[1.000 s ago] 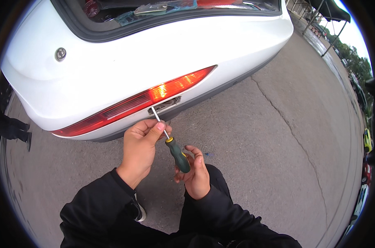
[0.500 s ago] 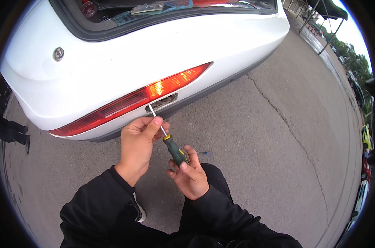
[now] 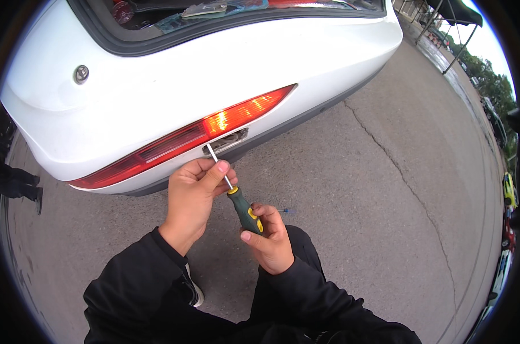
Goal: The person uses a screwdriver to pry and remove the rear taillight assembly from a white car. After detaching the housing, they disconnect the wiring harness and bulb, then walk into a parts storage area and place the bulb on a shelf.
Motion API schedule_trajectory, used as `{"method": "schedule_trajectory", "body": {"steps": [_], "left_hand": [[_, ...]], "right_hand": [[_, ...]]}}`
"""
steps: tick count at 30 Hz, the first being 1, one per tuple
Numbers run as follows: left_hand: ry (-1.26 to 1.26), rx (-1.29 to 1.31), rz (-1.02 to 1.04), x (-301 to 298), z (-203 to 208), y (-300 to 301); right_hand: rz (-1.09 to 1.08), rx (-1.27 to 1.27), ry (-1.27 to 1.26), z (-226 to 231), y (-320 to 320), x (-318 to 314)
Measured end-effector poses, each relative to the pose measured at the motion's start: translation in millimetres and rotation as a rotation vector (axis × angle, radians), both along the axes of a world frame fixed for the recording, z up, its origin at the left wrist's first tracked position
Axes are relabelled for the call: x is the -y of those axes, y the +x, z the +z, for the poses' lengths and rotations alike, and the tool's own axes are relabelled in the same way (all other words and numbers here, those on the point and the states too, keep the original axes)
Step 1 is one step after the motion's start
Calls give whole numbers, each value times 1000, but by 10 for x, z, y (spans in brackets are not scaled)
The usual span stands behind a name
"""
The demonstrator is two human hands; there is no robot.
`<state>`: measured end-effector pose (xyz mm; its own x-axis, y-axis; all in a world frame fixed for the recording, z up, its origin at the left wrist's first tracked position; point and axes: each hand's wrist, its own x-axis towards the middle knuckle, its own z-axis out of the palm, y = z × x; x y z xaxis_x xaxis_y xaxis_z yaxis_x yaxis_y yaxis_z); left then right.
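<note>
A screwdriver [image 3: 243, 208] with a dark green and yellow handle points up and left toward a white car's bumper. My left hand [image 3: 190, 195] pinches its metal shaft between thumb and fingers, close below the bumper. Around the lower end of the handle are the thumb and fingers of my right hand [image 3: 271, 243], in a loose grip. The tip reaches the left end of a small rectangular opening [image 3: 231, 139] under the lit red and orange light [image 3: 217, 123]; whether it touches anything inside cannot be seen.
The white car body [image 3: 214, 69] spans the upper left, with an open trunk [image 3: 225, 17] holding plastic-wrapped items. A small blue-handled tool [image 3: 287, 211] lies on cracked asphalt [image 3: 374, 189]. Someone's dark-clothed legs [image 3: 19, 183] show at far left; parked cars [image 3: 505, 223] line the far right.
My right hand has shifted slightly down and right, and its fingers have moved around the handle, which appears turned with more yellow showing. The left hand stays on the shaft.
</note>
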<state>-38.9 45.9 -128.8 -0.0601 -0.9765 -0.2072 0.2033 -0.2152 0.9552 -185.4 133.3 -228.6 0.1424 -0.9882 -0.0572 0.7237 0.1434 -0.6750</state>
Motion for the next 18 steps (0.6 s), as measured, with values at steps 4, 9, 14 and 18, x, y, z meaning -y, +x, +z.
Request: {"method": "schedule_trajectory", "body": {"steps": [4, 9, 14, 18], "left_hand": [[5, -69, -22, -17, 22, -4], [98, -263, -112, -2, -34, 19], [40, -438, -21, -64, -151, -34], [10, -419, 104, -83, -191, -153]], "right_hand": [[-9, -83, -20, -154, -441, 146], [-175, -928, 310, -1139, -1508, 568], [381, -1832, -11, -2564, -1710, 340], [115, -1839, 258, -3117, -1620, 368]]}}
